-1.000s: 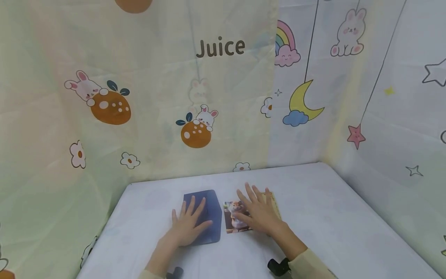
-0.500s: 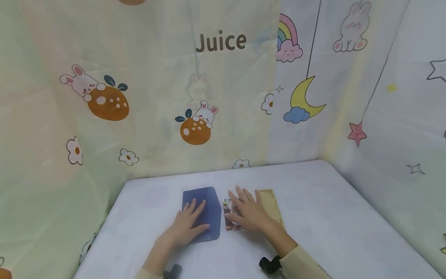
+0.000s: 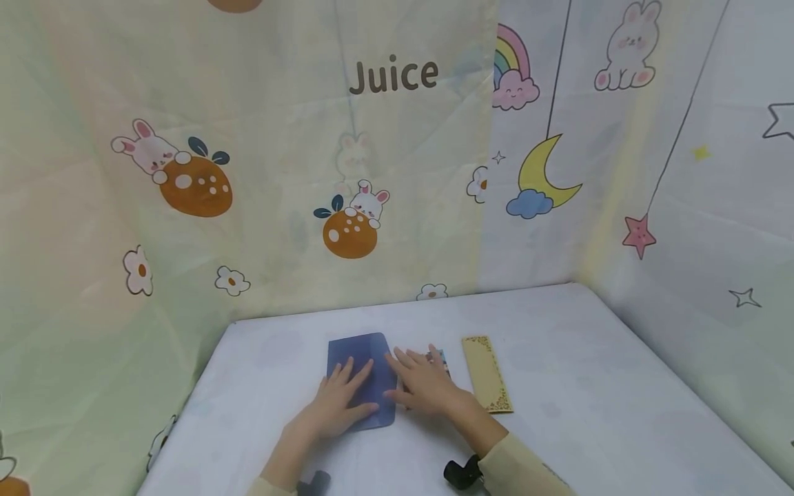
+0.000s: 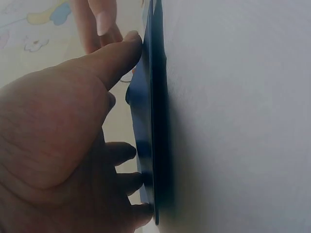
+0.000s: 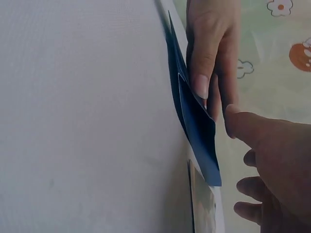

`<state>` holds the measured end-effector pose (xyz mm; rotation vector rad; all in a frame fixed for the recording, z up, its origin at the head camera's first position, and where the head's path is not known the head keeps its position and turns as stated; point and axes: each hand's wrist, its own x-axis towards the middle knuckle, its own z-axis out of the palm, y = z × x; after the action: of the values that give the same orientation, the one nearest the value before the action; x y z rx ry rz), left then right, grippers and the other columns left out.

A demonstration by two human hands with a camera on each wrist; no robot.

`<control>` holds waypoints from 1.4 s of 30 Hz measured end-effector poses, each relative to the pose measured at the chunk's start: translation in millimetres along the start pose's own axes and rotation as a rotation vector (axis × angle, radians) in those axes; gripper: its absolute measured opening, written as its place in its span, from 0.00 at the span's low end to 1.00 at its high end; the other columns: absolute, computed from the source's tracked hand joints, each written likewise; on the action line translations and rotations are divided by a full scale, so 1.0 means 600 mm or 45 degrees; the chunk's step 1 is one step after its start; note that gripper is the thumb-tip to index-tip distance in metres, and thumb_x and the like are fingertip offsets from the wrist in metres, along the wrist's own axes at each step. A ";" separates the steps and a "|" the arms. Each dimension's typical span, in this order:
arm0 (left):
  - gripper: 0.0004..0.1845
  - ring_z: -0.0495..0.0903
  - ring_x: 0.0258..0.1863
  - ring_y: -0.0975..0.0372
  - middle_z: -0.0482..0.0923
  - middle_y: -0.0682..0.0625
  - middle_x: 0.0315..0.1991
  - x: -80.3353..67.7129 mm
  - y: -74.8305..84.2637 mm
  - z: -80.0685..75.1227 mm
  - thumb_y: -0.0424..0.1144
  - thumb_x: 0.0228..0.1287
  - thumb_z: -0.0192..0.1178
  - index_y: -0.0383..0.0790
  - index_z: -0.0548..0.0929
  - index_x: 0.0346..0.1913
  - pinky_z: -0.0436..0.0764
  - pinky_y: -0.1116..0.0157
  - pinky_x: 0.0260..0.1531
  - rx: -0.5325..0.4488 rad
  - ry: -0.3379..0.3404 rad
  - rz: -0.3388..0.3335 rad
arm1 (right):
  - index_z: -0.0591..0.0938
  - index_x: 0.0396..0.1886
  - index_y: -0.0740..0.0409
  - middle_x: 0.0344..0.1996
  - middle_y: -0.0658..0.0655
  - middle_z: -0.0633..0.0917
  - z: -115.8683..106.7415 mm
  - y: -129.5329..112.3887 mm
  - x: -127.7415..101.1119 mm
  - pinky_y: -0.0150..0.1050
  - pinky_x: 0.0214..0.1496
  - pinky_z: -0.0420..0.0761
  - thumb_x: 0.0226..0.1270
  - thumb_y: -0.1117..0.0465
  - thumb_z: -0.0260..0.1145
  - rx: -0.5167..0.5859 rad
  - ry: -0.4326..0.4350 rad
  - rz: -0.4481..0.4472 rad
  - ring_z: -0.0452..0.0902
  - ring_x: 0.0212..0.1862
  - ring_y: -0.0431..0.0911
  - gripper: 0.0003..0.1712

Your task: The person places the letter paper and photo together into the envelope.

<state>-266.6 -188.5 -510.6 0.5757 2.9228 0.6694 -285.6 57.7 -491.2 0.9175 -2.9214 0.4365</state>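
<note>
Sliding left, my right hand (image 3: 428, 389) has carried the photo card (image 3: 440, 358) against the blue envelope's (image 3: 362, 362) open flap; my left hand (image 3: 338, 403), fingers spread, pins the envelope to the worktop (image 3: 577, 372). Card not yet inside.

Head camera looks forward and down from 6 o'clock across the white table (image 3: 558, 358) toward the cartoon-printed curtains at 12. Both wrist cameras sit almost at tabletop level, rolled sideways, very close in; all three views share the blue envelope (image 3: 362, 379) (image 4: 150, 145) (image 5: 194, 116).
</note>
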 end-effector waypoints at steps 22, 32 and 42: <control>0.40 0.44 0.80 0.27 0.49 0.31 0.83 0.000 0.026 0.002 0.73 0.69 0.53 0.59 0.69 0.78 0.45 0.21 0.71 0.058 -0.023 -0.046 | 0.70 0.77 0.54 0.80 0.54 0.67 0.022 -0.013 -0.005 0.75 0.80 0.44 0.74 0.33 0.58 -0.106 -0.079 0.013 0.62 0.81 0.54 0.43; 0.36 0.49 0.78 0.26 0.54 0.32 0.82 0.003 0.027 -0.001 0.72 0.68 0.54 0.56 0.76 0.70 0.50 0.20 0.69 0.053 0.018 -0.047 | 0.70 0.77 0.55 0.79 0.54 0.68 0.022 -0.013 -0.007 0.75 0.80 0.45 0.75 0.32 0.56 -0.105 -0.076 0.007 0.63 0.80 0.54 0.43; 0.27 0.54 0.75 0.23 0.57 0.28 0.79 0.002 0.029 -0.019 0.65 0.70 0.60 0.53 0.79 0.63 0.60 0.23 0.67 -0.011 0.052 -0.016 | 0.69 0.78 0.53 0.80 0.54 0.68 0.027 -0.010 -0.006 0.76 0.80 0.43 0.74 0.31 0.55 -0.086 -0.063 0.015 0.62 0.81 0.54 0.44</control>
<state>-263.7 -177.9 -492.8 0.5482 2.9574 0.6998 -278.7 50.7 -505.8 0.9162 -2.9665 0.3181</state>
